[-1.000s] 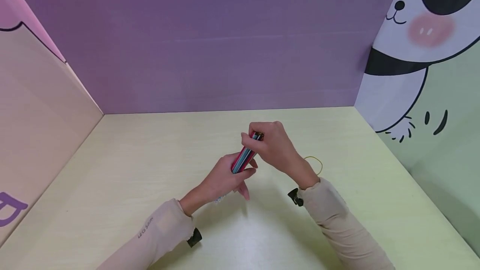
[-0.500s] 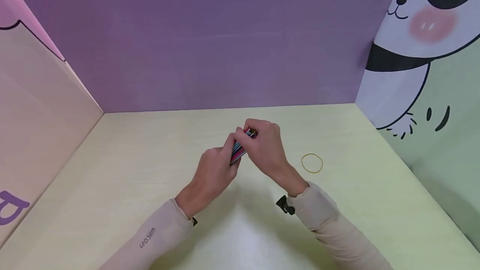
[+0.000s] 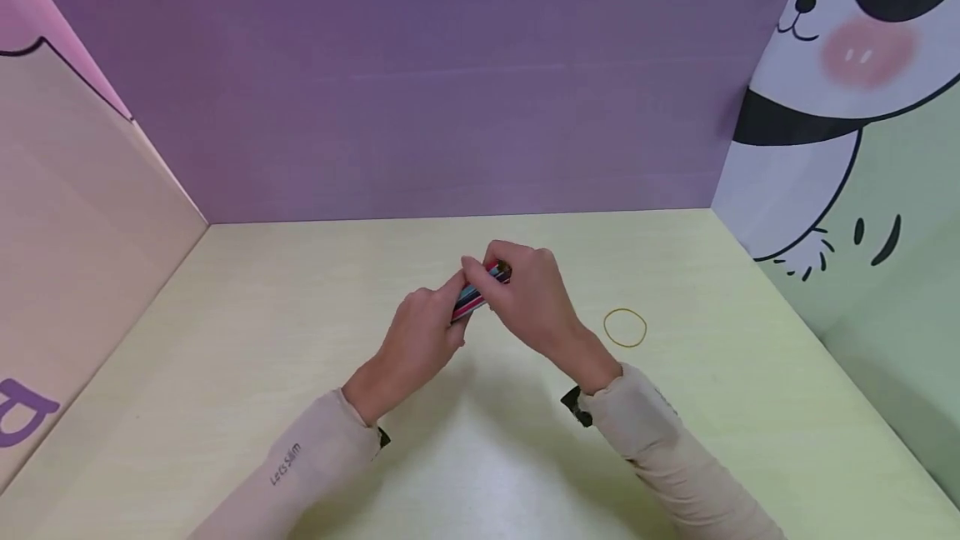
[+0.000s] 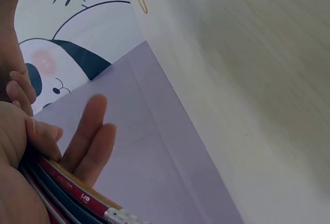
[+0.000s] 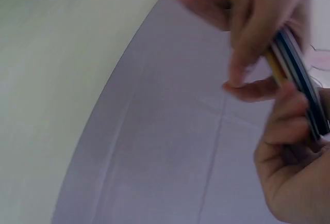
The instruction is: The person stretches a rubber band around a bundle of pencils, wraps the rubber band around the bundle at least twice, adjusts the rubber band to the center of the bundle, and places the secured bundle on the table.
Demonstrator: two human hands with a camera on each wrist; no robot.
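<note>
A bundle of several pencils [image 3: 469,300] is held over the table, tilted up toward the right. My left hand [image 3: 420,327] grips its lower part, with the thumb reaching close to my right hand. At the upper end, my right hand [image 3: 532,300] pinches the bundle between thumb and curled fingers. In the left wrist view, a red pencil [image 4: 77,193] marked HB shows a metal band near its end, and two left fingers [image 4: 90,126] stick out past the bundle. Striped pencil sides [image 5: 295,59] appear between both hands in the right wrist view.
A thin yellow rubber band [image 3: 626,347] lies on the pale table [image 3: 315,298], right of the hands. A purple panel [image 3: 450,90] stands behind the table, with a pale panel [image 3: 82,215] at left and a panda-printed panel [image 3: 885,190] at right.
My left hand has turned over and closed round the pencils, its thumb now near my right hand. My right forearm has shifted left, uncovering the whole rubber band. The bundle tilts flatter.
</note>
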